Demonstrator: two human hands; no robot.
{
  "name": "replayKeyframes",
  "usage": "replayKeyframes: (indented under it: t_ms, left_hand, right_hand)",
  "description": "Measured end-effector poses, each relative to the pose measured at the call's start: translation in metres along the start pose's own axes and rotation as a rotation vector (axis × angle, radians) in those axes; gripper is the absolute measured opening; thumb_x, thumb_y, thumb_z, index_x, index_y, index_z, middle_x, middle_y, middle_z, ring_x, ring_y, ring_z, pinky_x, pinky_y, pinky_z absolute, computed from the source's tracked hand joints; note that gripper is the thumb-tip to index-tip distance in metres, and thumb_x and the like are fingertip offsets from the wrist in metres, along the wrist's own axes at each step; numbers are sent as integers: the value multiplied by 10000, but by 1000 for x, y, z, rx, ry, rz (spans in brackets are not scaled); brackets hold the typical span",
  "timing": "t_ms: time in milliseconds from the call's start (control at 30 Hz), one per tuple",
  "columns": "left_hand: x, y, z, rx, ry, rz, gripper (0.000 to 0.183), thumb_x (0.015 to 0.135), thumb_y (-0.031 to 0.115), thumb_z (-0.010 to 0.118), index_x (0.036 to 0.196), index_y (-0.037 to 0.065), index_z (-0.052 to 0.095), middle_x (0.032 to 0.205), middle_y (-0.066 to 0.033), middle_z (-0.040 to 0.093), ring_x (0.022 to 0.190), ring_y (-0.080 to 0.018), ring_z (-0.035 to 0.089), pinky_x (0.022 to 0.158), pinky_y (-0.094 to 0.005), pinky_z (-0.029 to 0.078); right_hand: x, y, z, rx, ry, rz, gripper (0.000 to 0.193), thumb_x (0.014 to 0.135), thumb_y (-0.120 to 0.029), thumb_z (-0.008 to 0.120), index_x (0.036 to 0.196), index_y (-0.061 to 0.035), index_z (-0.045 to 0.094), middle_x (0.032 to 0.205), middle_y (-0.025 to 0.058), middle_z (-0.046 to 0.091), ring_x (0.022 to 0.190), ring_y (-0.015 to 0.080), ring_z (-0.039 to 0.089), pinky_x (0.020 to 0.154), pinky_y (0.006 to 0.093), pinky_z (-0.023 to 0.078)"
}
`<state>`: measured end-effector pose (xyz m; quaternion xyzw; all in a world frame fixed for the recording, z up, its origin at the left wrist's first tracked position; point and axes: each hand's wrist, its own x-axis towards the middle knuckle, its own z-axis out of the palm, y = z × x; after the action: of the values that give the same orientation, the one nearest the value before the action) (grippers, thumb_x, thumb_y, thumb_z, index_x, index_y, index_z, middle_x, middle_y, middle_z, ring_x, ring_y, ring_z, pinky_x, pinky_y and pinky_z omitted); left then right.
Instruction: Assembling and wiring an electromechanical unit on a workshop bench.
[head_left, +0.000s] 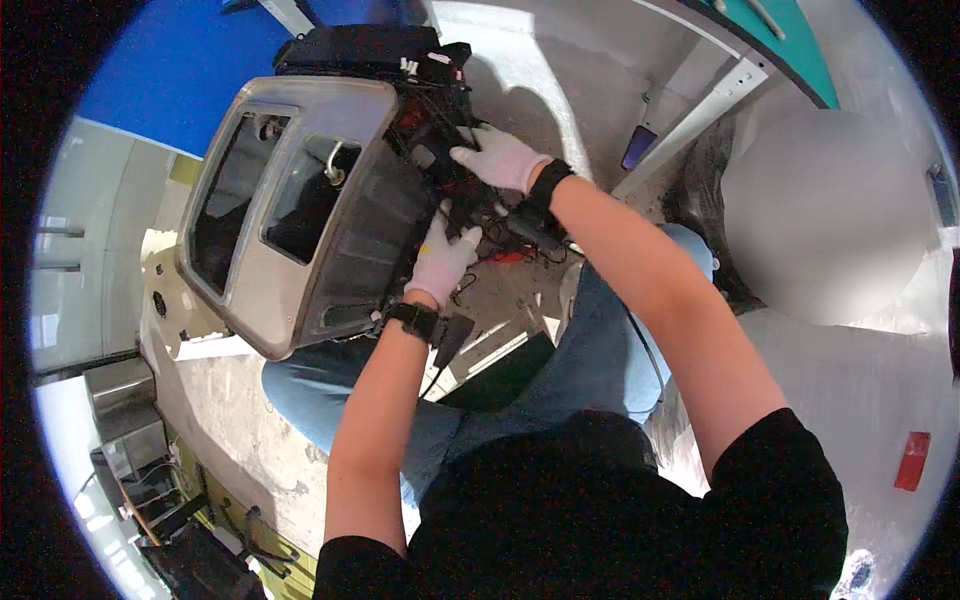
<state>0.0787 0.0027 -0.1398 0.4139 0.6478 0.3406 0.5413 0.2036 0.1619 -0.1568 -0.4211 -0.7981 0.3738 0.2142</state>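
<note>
A large beige-and-black moulded housing (308,255) with two dark window-like openings leans in front of me, left of centre. Dark wiring and black parts (430,140) crowd its right-hand, open side. My left hand (440,262), in a whitish glove, reaches up to the lower part of this wiring, thumb and forefinger spread apart. Higher and further right, my right hand (503,160), also gloved, bends its fingers over the dark parts. What lies under those fingertips is hidden in shadow. Each wrist wears a black band, with a black box (537,226) beside the right one.
Past the housing lies a blue surface (150,70). A green-topped table (785,45) with a white leg (690,125) stands at upper right, a phone-like dark slab (638,147) near that leg. Cables and black equipment (200,560) sit at lower left. A blurred round patch covers the right.
</note>
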Motion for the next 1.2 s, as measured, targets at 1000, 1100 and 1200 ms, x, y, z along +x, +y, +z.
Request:
replayKeyframes:
  t_ms: [1000, 1100, 1200]
  left_hand:
    - [-57, -11, -55, -131, -191, -48, 300, 938, 310, 518, 802, 59, 612, 755, -18, 609, 696, -91, 539, 627, -257, 426]
    - [-46, -7, -30, -105, -213, -166, 295, 937, 349, 515, 827, 89, 600, 780, -3, 613, 608, -32, 456, 488, -187, 284]
    - [-53, -17, -41, -128, -113, -144, 301, 932, 361, 522, 833, 90, 609, 799, 6, 618, 606, -35, 452, 487, -191, 294]
  right_hand:
    - [-63, 66, 40, -139, -215, 490, 666, 904, -568, 338, 1116, 0, 614, 1115, 253, 604, 1085, 404, 552, 957, 444, 419]
    - [-96, 126, 117, -63, -234, 477, 878, 887, -679, 207, 1236, 70, 505, 1201, 287, 550, 1159, 425, 500, 1034, 429, 345]
    - [-107, 52, 156, 612, -251, 447, 901, 881, -698, 256, 1375, 49, 347, 1386, 221, 417, 1321, 337, 352, 1104, 394, 234]
